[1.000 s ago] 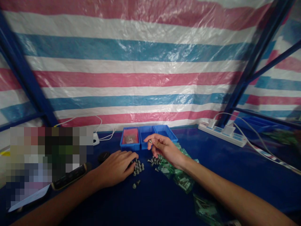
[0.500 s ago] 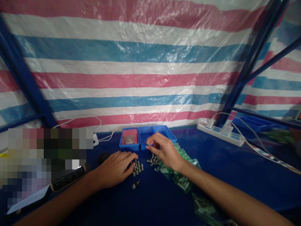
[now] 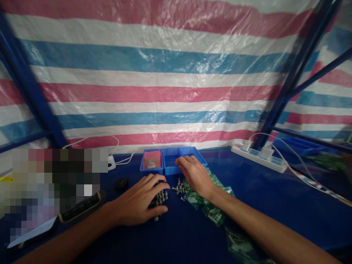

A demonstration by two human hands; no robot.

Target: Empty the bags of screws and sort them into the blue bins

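Observation:
My left hand (image 3: 144,201) is open, thumb and fingers spread around a tight group of small metal bolts (image 3: 162,196) that seem to stand upright on the dark blue table. Its thumb partly covers another bolt (image 3: 156,219) in front of the group. My right hand (image 3: 195,176) reaches over the front of a blue bin (image 3: 172,171), its fingers loosely stretched and nothing visible in them; its thumb is hidden. Beside and partly under that hand lies a loose pile of small screws (image 3: 180,187). Green-tinted plastic bags (image 3: 213,212) of metal parts lie under and beside my right forearm.
Left of the middle bin, a blue bin (image 3: 151,171) holds a pink lining and a small bag. A white power strip (image 3: 258,159) with plugs and cables lies at the back right. A round black object (image 3: 121,183) sits by my left wrist. Striped sheeting hangs behind.
My left hand has opened wider and moved slightly right, its thumb now over the front bolt. My right hand has left its pinch around a small piece and tipped palm down.

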